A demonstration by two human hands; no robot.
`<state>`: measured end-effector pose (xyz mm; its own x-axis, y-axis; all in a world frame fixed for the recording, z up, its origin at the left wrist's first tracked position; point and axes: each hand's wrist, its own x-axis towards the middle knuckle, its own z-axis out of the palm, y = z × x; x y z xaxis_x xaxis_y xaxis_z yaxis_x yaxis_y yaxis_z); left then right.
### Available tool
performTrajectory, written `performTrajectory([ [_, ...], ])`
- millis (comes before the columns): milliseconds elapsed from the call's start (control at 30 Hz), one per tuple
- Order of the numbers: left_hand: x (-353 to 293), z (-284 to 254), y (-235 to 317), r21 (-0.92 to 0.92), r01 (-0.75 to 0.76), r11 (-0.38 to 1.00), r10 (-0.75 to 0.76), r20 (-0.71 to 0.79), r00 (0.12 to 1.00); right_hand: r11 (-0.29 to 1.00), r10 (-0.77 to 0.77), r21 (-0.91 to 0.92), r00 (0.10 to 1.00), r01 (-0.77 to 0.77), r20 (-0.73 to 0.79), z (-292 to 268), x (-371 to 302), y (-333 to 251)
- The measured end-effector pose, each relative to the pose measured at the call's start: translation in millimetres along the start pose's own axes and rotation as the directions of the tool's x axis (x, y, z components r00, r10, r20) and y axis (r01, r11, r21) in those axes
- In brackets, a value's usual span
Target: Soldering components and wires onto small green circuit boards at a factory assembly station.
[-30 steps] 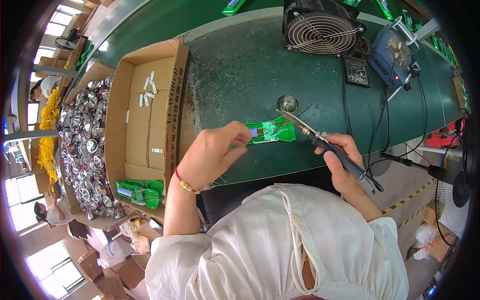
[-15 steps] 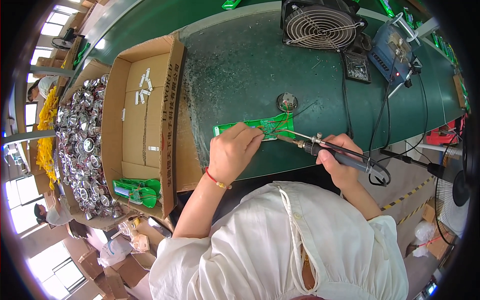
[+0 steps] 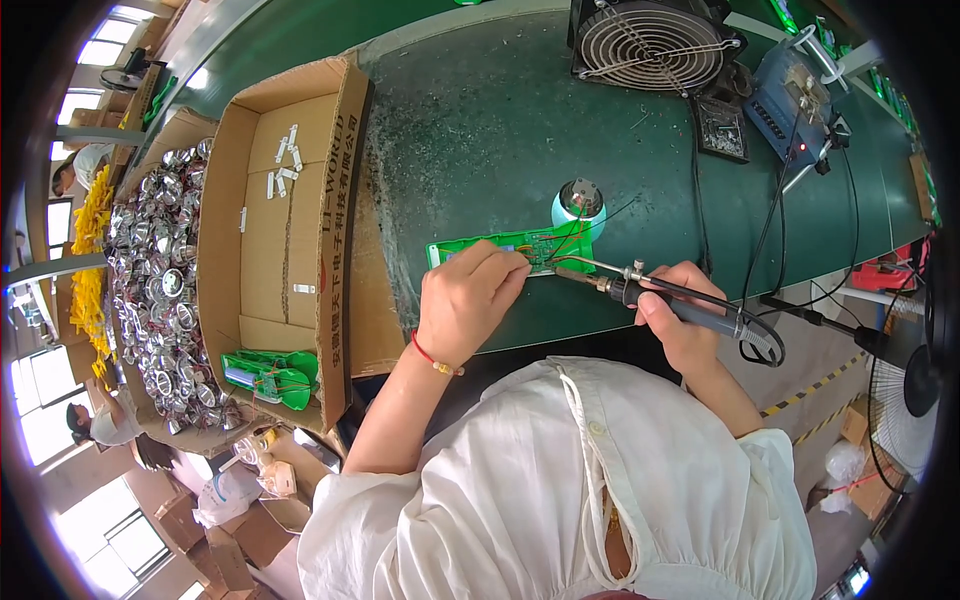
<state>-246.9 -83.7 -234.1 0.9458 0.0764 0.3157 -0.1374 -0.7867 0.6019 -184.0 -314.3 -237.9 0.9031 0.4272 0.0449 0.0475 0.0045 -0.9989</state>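
Note:
A green plastic housing (image 3: 450, 246) lies on the bench with a circuit board (image 3: 543, 243) and thin red and black wires inside. My left hand (image 3: 465, 305) rests over its near edge, thumb and fingertips pinched at the board; what they grip is too small to tell. In my right hand (image 3: 682, 325) is a soldering iron (image 3: 690, 309) with a thin metal guide tube along it. The iron's tip points left and reaches the board beside my left fingertips. Just beyond the housing, a round lamp head (image 3: 580, 197) wired to it glows pale blue around its rim.
To the left stands a cardboard box (image 3: 345, 230) with small white strips (image 3: 283, 182) and another green housing (image 3: 270, 378). Beyond it are many silver lamp cups (image 3: 165, 300). A metal-grilled fan (image 3: 655, 50), a small parts tray (image 3: 722, 130) and a blue soldering station (image 3: 790, 100) sit far right.
The lamp head has gone from dark to glowing pale blue. Both hands and the iron stay nearly in place, the iron's tip still at the board.

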Motion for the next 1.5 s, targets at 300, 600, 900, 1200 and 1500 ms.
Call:
performTrajectory([
  [300, 1.8, -2.1, -0.8, -0.007, 0.011, 1.0, -0.01, 0.021, 1.0, 0.996, 0.052, 0.072, 0.998, -0.051, -0.019, 0.7, 2.2, -4.4],
  [600, 4.4, -4.2, -0.3, -0.032, 0.034, 0.999, -0.032, 0.05, 0.998, 0.994, 0.099, 0.047, 0.995, -0.099, 0.002, -0.9, 1.4, -6.0],
  [900, 4.4, -4.9, -0.4, -0.034, 0.045, 0.998, -0.042, 0.064, 0.997, 0.996, 0.083, 0.032, 0.996, -0.084, 0.025, -0.6, 5.6, -3.5],
  [1200, 5.1, -6.4, 2.0, -0.032, 0.055, 0.998, -0.052, 0.077, 0.996, 0.979, 0.074, 0.197, 0.993, -0.055, -0.089, -8.0, 6.1, -9.3],
  [1500, 12.5, -19.4, 9.2, -0.07, 0.079, 0.994, -0.073, 0.091, 0.993, 0.963, 0.067, 0.27, 0.985, -0.021, -0.16, -23.9, 10.2, -1.2],
])
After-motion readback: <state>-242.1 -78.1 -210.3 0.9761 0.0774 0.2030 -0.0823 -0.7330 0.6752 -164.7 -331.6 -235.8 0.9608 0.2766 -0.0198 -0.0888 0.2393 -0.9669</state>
